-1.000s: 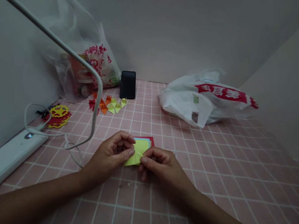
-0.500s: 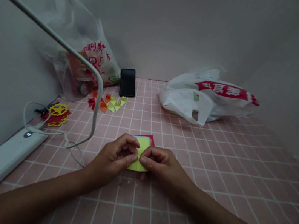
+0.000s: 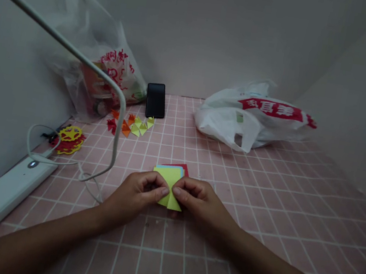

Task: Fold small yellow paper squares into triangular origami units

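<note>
Between my hands is a small piece of yellow paper (image 3: 169,202), creased down its middle. My left hand (image 3: 145,191) pinches its left side between thumb and index finger. On the opposite side, my right hand (image 3: 195,197) pinches it the same way, the two sets of fingertips almost meeting. Behind and partly under it lies a stack of coloured paper squares; light blue paper (image 3: 182,170) and red paper (image 3: 187,170) show at its edges. Whether the upper yellow area belongs to the held piece or the stack, I cannot tell.
Several folded paper shapes (image 3: 136,125) in red, orange and yellow lie beyond, left of centre. A black phone (image 3: 156,100) leans at the wall between two plastic bags (image 3: 124,71), (image 3: 227,123). Yellow and red cutouts (image 3: 70,139), a white power strip (image 3: 1,195) and a cable (image 3: 117,135) occupy the left.
My left fingers have closed in on the yellow paper, showing more yellow above them. Its lower edge now spreads into pointed flaps at the crease.
</note>
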Available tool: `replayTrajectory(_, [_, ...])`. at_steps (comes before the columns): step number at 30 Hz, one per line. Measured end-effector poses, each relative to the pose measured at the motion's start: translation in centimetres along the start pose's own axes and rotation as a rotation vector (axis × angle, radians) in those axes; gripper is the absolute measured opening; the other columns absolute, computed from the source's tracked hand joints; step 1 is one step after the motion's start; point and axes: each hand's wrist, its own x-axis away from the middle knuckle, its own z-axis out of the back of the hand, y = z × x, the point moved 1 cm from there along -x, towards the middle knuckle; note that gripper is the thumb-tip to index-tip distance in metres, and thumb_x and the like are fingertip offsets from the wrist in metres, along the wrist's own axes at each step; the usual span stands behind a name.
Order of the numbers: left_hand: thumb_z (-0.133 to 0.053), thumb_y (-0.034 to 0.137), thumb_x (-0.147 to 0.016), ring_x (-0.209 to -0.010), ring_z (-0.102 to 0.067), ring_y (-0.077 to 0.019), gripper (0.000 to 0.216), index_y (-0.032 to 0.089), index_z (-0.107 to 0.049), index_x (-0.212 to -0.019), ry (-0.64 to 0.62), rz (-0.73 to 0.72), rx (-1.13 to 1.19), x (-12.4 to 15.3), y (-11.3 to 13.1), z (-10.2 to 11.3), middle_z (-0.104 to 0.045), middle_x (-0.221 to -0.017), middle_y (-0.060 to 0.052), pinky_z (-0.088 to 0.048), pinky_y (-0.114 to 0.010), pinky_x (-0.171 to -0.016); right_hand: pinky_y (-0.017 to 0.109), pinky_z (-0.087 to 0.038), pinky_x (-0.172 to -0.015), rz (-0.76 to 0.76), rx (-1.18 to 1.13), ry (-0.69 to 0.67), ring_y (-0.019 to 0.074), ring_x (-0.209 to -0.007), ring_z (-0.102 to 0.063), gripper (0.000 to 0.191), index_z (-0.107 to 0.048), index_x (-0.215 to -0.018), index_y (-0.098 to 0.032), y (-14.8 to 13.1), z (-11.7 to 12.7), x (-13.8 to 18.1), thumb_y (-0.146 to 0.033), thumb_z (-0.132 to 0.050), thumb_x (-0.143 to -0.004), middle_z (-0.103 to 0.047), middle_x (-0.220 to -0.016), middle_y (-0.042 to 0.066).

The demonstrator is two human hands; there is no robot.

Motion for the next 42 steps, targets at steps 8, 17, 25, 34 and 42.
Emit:
replayTrajectory(8, [-0.06, 0.032, -0.081, -0.066, -0.047, -0.0119, 0.02, 0.014, -0.062, -0.075, -0.011, 0.002, -0.044, -0.1, 0.0, 0.0, -0.055, -0.069, 0.001, -0.037, -0.023, -0.061, 0.024, -0.044, -0.055, -0.017, 0.056, -0.019, 0.01, -0.058, -0.048, 0.028, -0.058, -0.07, -0.017, -0.2, 0.1, -0.1, -0.042, -0.068, -0.077, -0.052, -0.065, -0.003])
replayTrajectory(17, [-0.06, 0.037, -0.08, -0.063, -0.044, -0.0108, 0.023, 0.014, -0.06, -0.076, -0.034, 0.06, 0.039, -0.1, -0.1, -0.2, -0.052, -0.068, 0.002, -0.034, -0.021, -0.055, 0.023, -0.031, -0.053, 0.216, 0.503, 0.031, 0.0103, -0.061, -0.041, 0.02, -0.053, -0.07, -0.017, -0.7, 0.2, 0.3, -0.028, -0.052, -0.088, -0.047, -0.065, -0.002])
replayTrajectory(25, [-0.068, 0.036, -0.075, -0.061, -0.044, -0.0091, 0.023, 0.014, -0.061, -0.074, -0.026, 0.092, 0.082, -0.3, -0.4, -0.1, -0.053, -0.066, 0.003, -0.033, -0.02, -0.055, 0.023, -0.033, -0.051, 0.177, 0.442, 0.062, 0.0101, -0.056, -0.046, 0.024, -0.052, -0.068, -0.018, -0.9, 0.0, 0.5, -0.031, -0.054, -0.088, -0.051, -0.061, -0.002])
replayTrajectory(34, [-0.065, 0.036, -0.078, -0.043, -0.039, -0.0054, 0.022, 0.016, -0.058, -0.074, 0.113, 0.095, 0.142, -0.3, -0.3, 0.0, -0.048, -0.052, 0.008, -0.028, -0.017, -0.042, 0.022, -0.037, -0.048, 0.018, 0.109, 0.012, 0.0088, -0.046, -0.051, 0.026, -0.053, -0.074, -0.018, 0.0, 0.2, -0.1, -0.04, -0.061, -0.083, -0.057, -0.059, -0.003])
replayTrajectory(42, [-0.065, 0.036, -0.075, -0.045, -0.043, -0.0068, 0.022, 0.016, -0.057, -0.071, 0.097, 0.101, 0.12, -0.4, -0.3, -0.2, -0.05, -0.053, 0.007, -0.032, -0.017, -0.043, 0.022, -0.031, -0.051, 0.221, 0.516, 0.119, 0.0091, -0.055, -0.043, 0.019, -0.055, -0.069, -0.018, -0.8, 0.2, 0.3, -0.026, -0.057, -0.085, -0.05, -0.06, -0.004])
